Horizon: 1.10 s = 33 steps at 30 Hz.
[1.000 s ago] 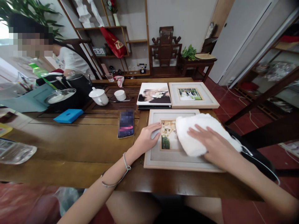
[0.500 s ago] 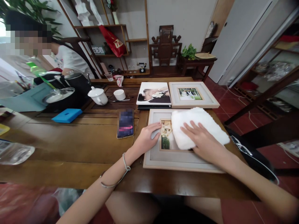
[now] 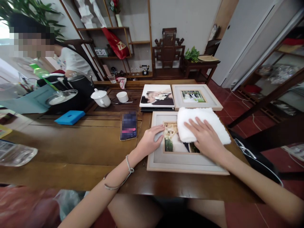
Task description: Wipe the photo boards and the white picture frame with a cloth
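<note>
Right grip [image 3: 206,139] flat on white towel [image 3: 213,122] atop framed photo [image 3: 180,160]; shelf blocks [image 3: 100,52] "03".

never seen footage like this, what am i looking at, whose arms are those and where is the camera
There is no machine here. Every picture comes from one camera worn on a person's head, looking forward and down, so the two bare arms are that person's own. The left hand rests flat on the left side of a picture frame lying on the wooden table. The right hand lies flat on a folded white towel on the frame's upper right part. Beside the frame lies a phone; behind it are an unframed photo print and a second frame. Further left stand a white teapot and a cup. Another person sits at the far left.
</note>
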Available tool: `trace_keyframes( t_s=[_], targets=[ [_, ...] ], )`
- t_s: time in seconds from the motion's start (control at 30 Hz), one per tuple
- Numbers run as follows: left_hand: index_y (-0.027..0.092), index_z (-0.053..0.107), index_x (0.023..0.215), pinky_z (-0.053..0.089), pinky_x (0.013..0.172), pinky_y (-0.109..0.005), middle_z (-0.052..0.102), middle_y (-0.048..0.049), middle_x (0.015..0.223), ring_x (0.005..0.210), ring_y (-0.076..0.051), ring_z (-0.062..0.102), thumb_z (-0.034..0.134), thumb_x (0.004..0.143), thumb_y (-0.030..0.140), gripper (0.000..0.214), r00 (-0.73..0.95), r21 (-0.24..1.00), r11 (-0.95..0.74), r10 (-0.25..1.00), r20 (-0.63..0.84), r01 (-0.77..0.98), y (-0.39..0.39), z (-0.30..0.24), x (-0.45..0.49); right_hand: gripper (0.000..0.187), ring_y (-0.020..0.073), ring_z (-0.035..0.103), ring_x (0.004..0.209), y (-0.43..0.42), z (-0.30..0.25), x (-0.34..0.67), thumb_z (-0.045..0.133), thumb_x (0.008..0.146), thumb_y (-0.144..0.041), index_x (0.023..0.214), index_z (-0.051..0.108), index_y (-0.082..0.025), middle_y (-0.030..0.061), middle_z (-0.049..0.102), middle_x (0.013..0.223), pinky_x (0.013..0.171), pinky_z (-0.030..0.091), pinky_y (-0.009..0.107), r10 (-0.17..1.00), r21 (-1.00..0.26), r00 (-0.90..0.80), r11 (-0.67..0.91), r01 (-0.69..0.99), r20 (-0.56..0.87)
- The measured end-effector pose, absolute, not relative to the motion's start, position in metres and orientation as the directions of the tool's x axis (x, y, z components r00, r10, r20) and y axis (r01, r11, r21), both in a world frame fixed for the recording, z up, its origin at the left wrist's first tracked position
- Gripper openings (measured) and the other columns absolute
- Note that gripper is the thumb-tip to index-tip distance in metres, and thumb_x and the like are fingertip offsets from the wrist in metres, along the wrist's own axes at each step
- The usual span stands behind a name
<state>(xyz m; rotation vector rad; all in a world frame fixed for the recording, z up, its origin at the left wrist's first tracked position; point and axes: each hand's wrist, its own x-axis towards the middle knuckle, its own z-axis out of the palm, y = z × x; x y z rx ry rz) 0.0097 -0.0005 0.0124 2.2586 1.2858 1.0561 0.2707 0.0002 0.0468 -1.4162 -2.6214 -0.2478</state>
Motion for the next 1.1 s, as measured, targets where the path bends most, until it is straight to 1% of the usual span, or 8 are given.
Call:
trace_keyframes(
  t_s=[0.13,0.3,0.43,0.5,0.6,0.67,0.83,1.1],
  targets=[
    [0.017,0.07,0.115,0.051,0.107,-0.045,0.072,-0.0115,0.123,0.119,-0.025,0.066,0.058,0.086,0.016,0.031,0.313,0.601,-0.533,0.843,0.437,0.595,-0.001,0.013,0.009,0.071,0.04,0.029,0.144,0.035,0.048,0.256,0.047,0.076,-0.004,0.147,0.044,-0.011,0.0183,0.043,0.152,0.112,0.028,0.063,0.834,0.12,-0.504,0.489,0.864,0.223],
    [0.016,0.07,0.116,0.05,0.108,-0.045,0.071,-0.0124,0.123,0.12,-0.026,0.065,0.057,0.086,0.015,0.033,0.312,0.614,-0.521,0.852,0.421,0.593,-0.002,0.014,0.01,0.078,0.0437,0.031,0.142,0.0,0.055,0.24,0.046,0.071,0.0,0.148,0.041,-0.009,0.0208,0.04,0.154,0.111,0.03,0.065,0.836,0.072,-0.547,0.544,0.836,0.047],
    [0.014,0.07,0.116,0.049,0.109,-0.045,0.071,-0.0131,0.123,0.121,-0.027,0.064,0.057,0.086,0.015,0.033,0.311,0.616,-0.514,0.856,0.413,0.597,-0.002,0.014,0.011,0.092,0.0415,0.034,0.141,-0.067,0.07,0.246,0.048,0.061,0.002,0.151,0.039,-0.013,0.0172,0.041,0.154,0.109,0.038,0.061,0.711,-0.036,-0.69,0.693,0.72,-0.132],
    [0.014,0.07,0.116,0.049,0.109,-0.045,0.071,-0.013,0.123,0.121,-0.027,0.064,0.057,0.086,0.015,0.033,0.312,0.617,-0.509,0.859,0.406,0.6,-0.002,0.014,0.011,0.096,0.0383,0.04,0.139,-0.094,0.079,0.257,0.049,0.056,0.001,0.15,0.041,-0.018,0.0133,0.044,0.153,0.107,0.043,0.057,0.642,-0.097,-0.755,0.749,0.655,-0.138],
    [0.014,0.069,0.119,0.048,0.11,-0.045,0.07,-0.0132,0.125,0.123,-0.026,0.063,0.055,0.088,0.016,0.034,0.321,0.615,-0.509,0.859,0.398,0.602,-0.002,0.014,0.01,0.092,0.031,0.049,0.134,-0.105,0.088,0.272,0.048,0.059,0.0,0.148,0.045,-0.022,0.0103,0.05,0.149,0.106,0.047,0.049,0.628,-0.135,-0.773,0.761,0.634,-0.087],
    [0.015,0.066,0.123,0.046,0.112,-0.046,0.067,-0.013,0.13,0.127,-0.026,0.06,0.053,0.09,0.018,0.035,0.352,0.6,-0.522,0.853,0.386,0.606,-0.002,0.015,0.009,0.086,0.0307,0.051,0.133,-0.093,0.087,0.274,0.046,0.063,0.0,0.147,0.046,-0.02,0.0125,0.051,0.147,0.105,0.048,0.049,0.668,-0.108,-0.739,0.732,0.673,-0.081],
    [0.015,0.06,0.132,0.039,0.117,-0.05,0.057,-0.0122,0.143,0.138,-0.025,0.049,0.044,0.096,0.023,0.04,0.416,0.571,-0.539,0.842,0.343,0.619,-0.003,0.015,0.01,0.079,0.0419,0.037,0.14,-0.049,0.069,0.252,0.048,0.068,0.0,0.147,0.044,-0.008,0.0227,0.043,0.151,0.109,0.038,0.061,0.821,0.102,-0.568,0.57,0.815,-0.051],
    [0.015,0.057,0.136,0.036,0.119,-0.047,0.055,-0.0115,0.145,0.139,-0.023,0.048,0.033,0.102,0.029,0.044,0.297,0.656,-0.458,0.889,0.348,0.6,-0.007,0.013,0.014,0.066,0.0464,0.039,0.136,-0.064,0.068,0.187,0.056,0.078,-0.011,0.142,0.047,0.0,0.0322,0.045,0.145,0.105,0.041,0.06,0.77,0.118,-0.635,0.637,0.761,-0.065]
  ],
)
